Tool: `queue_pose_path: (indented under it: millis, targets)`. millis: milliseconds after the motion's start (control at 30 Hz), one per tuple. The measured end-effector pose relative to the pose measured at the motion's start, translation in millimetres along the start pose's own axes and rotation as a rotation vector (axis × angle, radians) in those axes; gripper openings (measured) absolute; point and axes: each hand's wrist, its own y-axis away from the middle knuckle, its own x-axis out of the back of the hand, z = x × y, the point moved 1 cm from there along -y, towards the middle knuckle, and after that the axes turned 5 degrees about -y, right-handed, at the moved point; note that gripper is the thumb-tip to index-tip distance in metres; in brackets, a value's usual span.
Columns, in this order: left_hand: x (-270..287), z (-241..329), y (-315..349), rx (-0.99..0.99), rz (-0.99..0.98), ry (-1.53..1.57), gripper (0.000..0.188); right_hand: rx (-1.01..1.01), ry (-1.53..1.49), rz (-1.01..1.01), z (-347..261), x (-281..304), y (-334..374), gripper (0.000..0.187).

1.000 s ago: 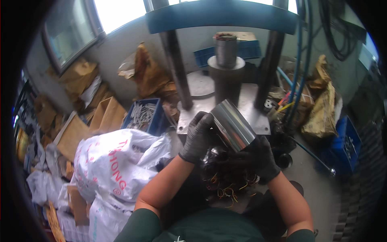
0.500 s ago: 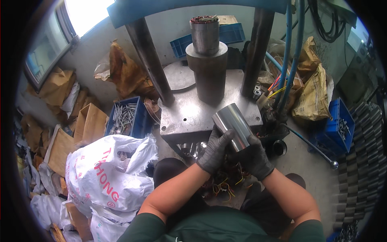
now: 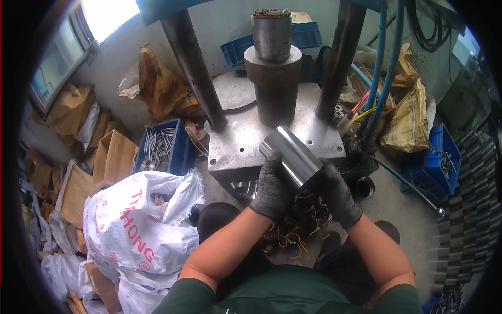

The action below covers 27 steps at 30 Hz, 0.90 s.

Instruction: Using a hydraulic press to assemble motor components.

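A shiny metal cylinder point(image 3: 294, 156) lies slanted between my two dark-gloved hands, above the front edge of the press table. My left hand point(image 3: 274, 183) is closed around its left side, with the thumb lying up along the metal. At the lower right end is my right hand point(image 3: 337, 196), its fingers against that end and partly hidden. Beyond them, a thick steel post point(image 3: 273, 83) stands on the metal press table point(image 3: 230, 144). On top of the post sits a metal cylinder with reddish wire windings point(image 3: 272, 36) showing at its upper end.
Two dark press columns point(image 3: 196, 73) flank the post. A blue bin of metal shafts point(image 3: 159, 144) and a white woven sack point(image 3: 141, 225) are at the left. Wound wire parts point(image 3: 293, 230) lie below my hands. A ball-ended lever point(image 3: 439, 213) and stacked dark metal pieces point(image 3: 465, 209) are at the right.
The metal cylinder has tipped further over to the left. My right hand has shifted outward to its lower right end, and my left thumb has moved up along it.
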Motion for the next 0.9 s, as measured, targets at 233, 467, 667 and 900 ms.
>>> queue_pose_path:
  millis: [233, 467, 667, 900]
  targets:
    - [1.2, -7.0, 1.8, -0.027, -0.16, 0.012, 0.084, -0.233, -0.303, -0.141, 3.8, 3.6, 1.9, 0.083]
    - [-5.2, -16.8, 5.1, -0.176, -0.008, -0.326, 0.082, 0.974, 1.282, 0.131, -2.5, -11.0, 0.2, 0.093]
    - [0.4, 4.1, 1.2, -0.066, -0.118, 0.005, 0.074, 1.065, 1.562, 0.096, -69.4, -15.7, 57.1, 0.056]
    - [6.8, 23.9, 15.1, -0.141, -0.106, -0.074, 0.085, 1.426, 1.593, 0.636, -123.1, 46.0, 197.5, 0.041]
